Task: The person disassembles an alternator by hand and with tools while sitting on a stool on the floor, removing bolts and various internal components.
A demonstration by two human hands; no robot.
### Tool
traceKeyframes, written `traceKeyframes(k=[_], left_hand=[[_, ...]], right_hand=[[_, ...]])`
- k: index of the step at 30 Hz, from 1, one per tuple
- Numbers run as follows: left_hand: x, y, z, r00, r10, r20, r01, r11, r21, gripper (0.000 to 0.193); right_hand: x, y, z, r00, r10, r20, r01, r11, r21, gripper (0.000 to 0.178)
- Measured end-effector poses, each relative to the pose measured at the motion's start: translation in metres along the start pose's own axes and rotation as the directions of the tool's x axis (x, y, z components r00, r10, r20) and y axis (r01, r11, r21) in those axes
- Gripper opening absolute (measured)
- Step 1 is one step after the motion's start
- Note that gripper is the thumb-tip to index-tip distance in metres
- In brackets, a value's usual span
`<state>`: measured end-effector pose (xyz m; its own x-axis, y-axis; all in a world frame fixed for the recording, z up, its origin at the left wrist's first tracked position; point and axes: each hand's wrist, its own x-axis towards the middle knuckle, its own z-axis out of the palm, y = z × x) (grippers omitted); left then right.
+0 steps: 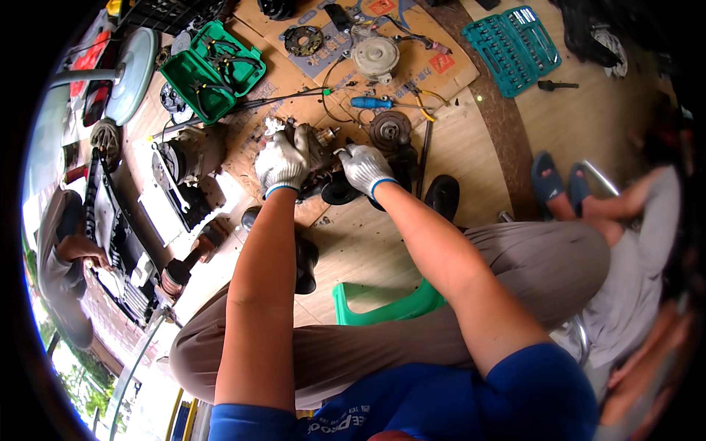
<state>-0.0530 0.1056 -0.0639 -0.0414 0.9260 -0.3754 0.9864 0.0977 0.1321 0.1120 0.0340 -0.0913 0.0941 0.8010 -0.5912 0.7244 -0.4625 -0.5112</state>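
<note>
My left hand (284, 163), in a white knit glove with a blue cuff, is closed on the left side of a dark, greasy metal machine part (316, 157). Its fingers curl over the top, hiding much of the part. My right hand (365, 171), gloved alike, is at the right side of that part with thumb and fingers pinched together; what lies between them is too small to make out. Just beyond the right hand sits a round grooved metal disc (389, 131). A blue-handled screwdriver (371, 103) and yellow-handled pliers (426, 109) lie farther off.
Flattened cardboard (460, 62) bears a round silver motor (375, 59). Beyond are a green tool case (213, 103) and a teal socket set (507, 55). A wrench (168, 165) lies left. A green stool (382, 312) stands below me. Other people's slippers (548, 184) and hand (82, 251) show at the sides.
</note>
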Motion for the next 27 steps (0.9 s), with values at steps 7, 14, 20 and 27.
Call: traceKeyframes(k=[7, 14, 20, 27], left_hand=[[-0.013, -0.005, 0.002, 0.998, -0.013, -0.054, 0.012, 1.000, -0.024, 0.068], [-0.013, 0.005, -0.004, 1.000, -0.024, -0.003, 0.024, 1.000, -0.001, 0.067], [-0.013, -0.003, -0.006, 1.000, -0.005, 0.019, 0.005, 1.000, 0.007, 0.065], [-0.015, -0.007, -0.011, 0.959, 0.278, -0.059, -0.274, 0.959, 0.067, 0.060]], right_hand=[[-0.024, -0.029, -0.004, 0.994, 0.106, 0.005, -0.105, 0.990, -0.094, 0.031], [0.000, -0.016, 0.010, 0.988, 0.114, 0.103, -0.095, 0.981, -0.170, 0.027], [-0.024, -0.020, 0.018, 0.997, 0.041, -0.071, -0.052, 0.987, -0.154, 0.026], [-0.034, 0.006, 0.064, 0.967, -0.145, -0.211, 0.086, 0.960, -0.267, 0.025]])
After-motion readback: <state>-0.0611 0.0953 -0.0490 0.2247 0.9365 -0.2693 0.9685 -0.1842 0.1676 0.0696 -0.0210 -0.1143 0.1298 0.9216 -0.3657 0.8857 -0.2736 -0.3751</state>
